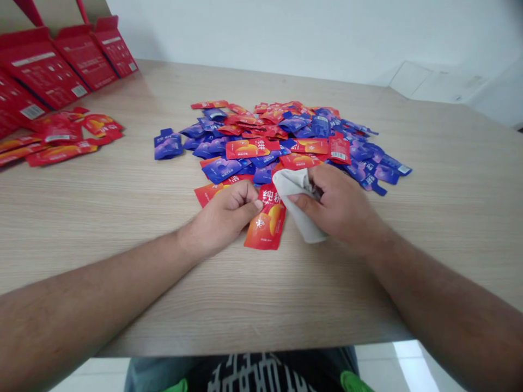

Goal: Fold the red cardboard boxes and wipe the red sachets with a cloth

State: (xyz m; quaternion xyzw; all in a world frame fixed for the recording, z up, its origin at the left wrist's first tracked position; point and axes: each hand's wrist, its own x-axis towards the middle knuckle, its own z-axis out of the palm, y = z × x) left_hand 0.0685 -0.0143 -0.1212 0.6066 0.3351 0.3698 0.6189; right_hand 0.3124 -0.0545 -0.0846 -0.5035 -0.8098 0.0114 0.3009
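Pinched by its upper left edge in my left hand [232,213] is a red-and-orange sachet [267,222] with yellow fruit printed on it. My right hand [341,207] is closed around a folded pale grey cloth [300,204], whose left corner meets the sachet's upper right side. Just beyond both hands spreads a heap of red sachets [252,148] and purple sachets [220,170], loosely piled on the wooden table [229,305]. One purple sachet [168,145] lies apart at the heap's left.
Several red cartons [47,68] stand along the table's far left, with a smaller pile of red sachets [67,133] in front of them. A white wall [286,38] borders the back, and a white flat panel [433,81] is at the back right.
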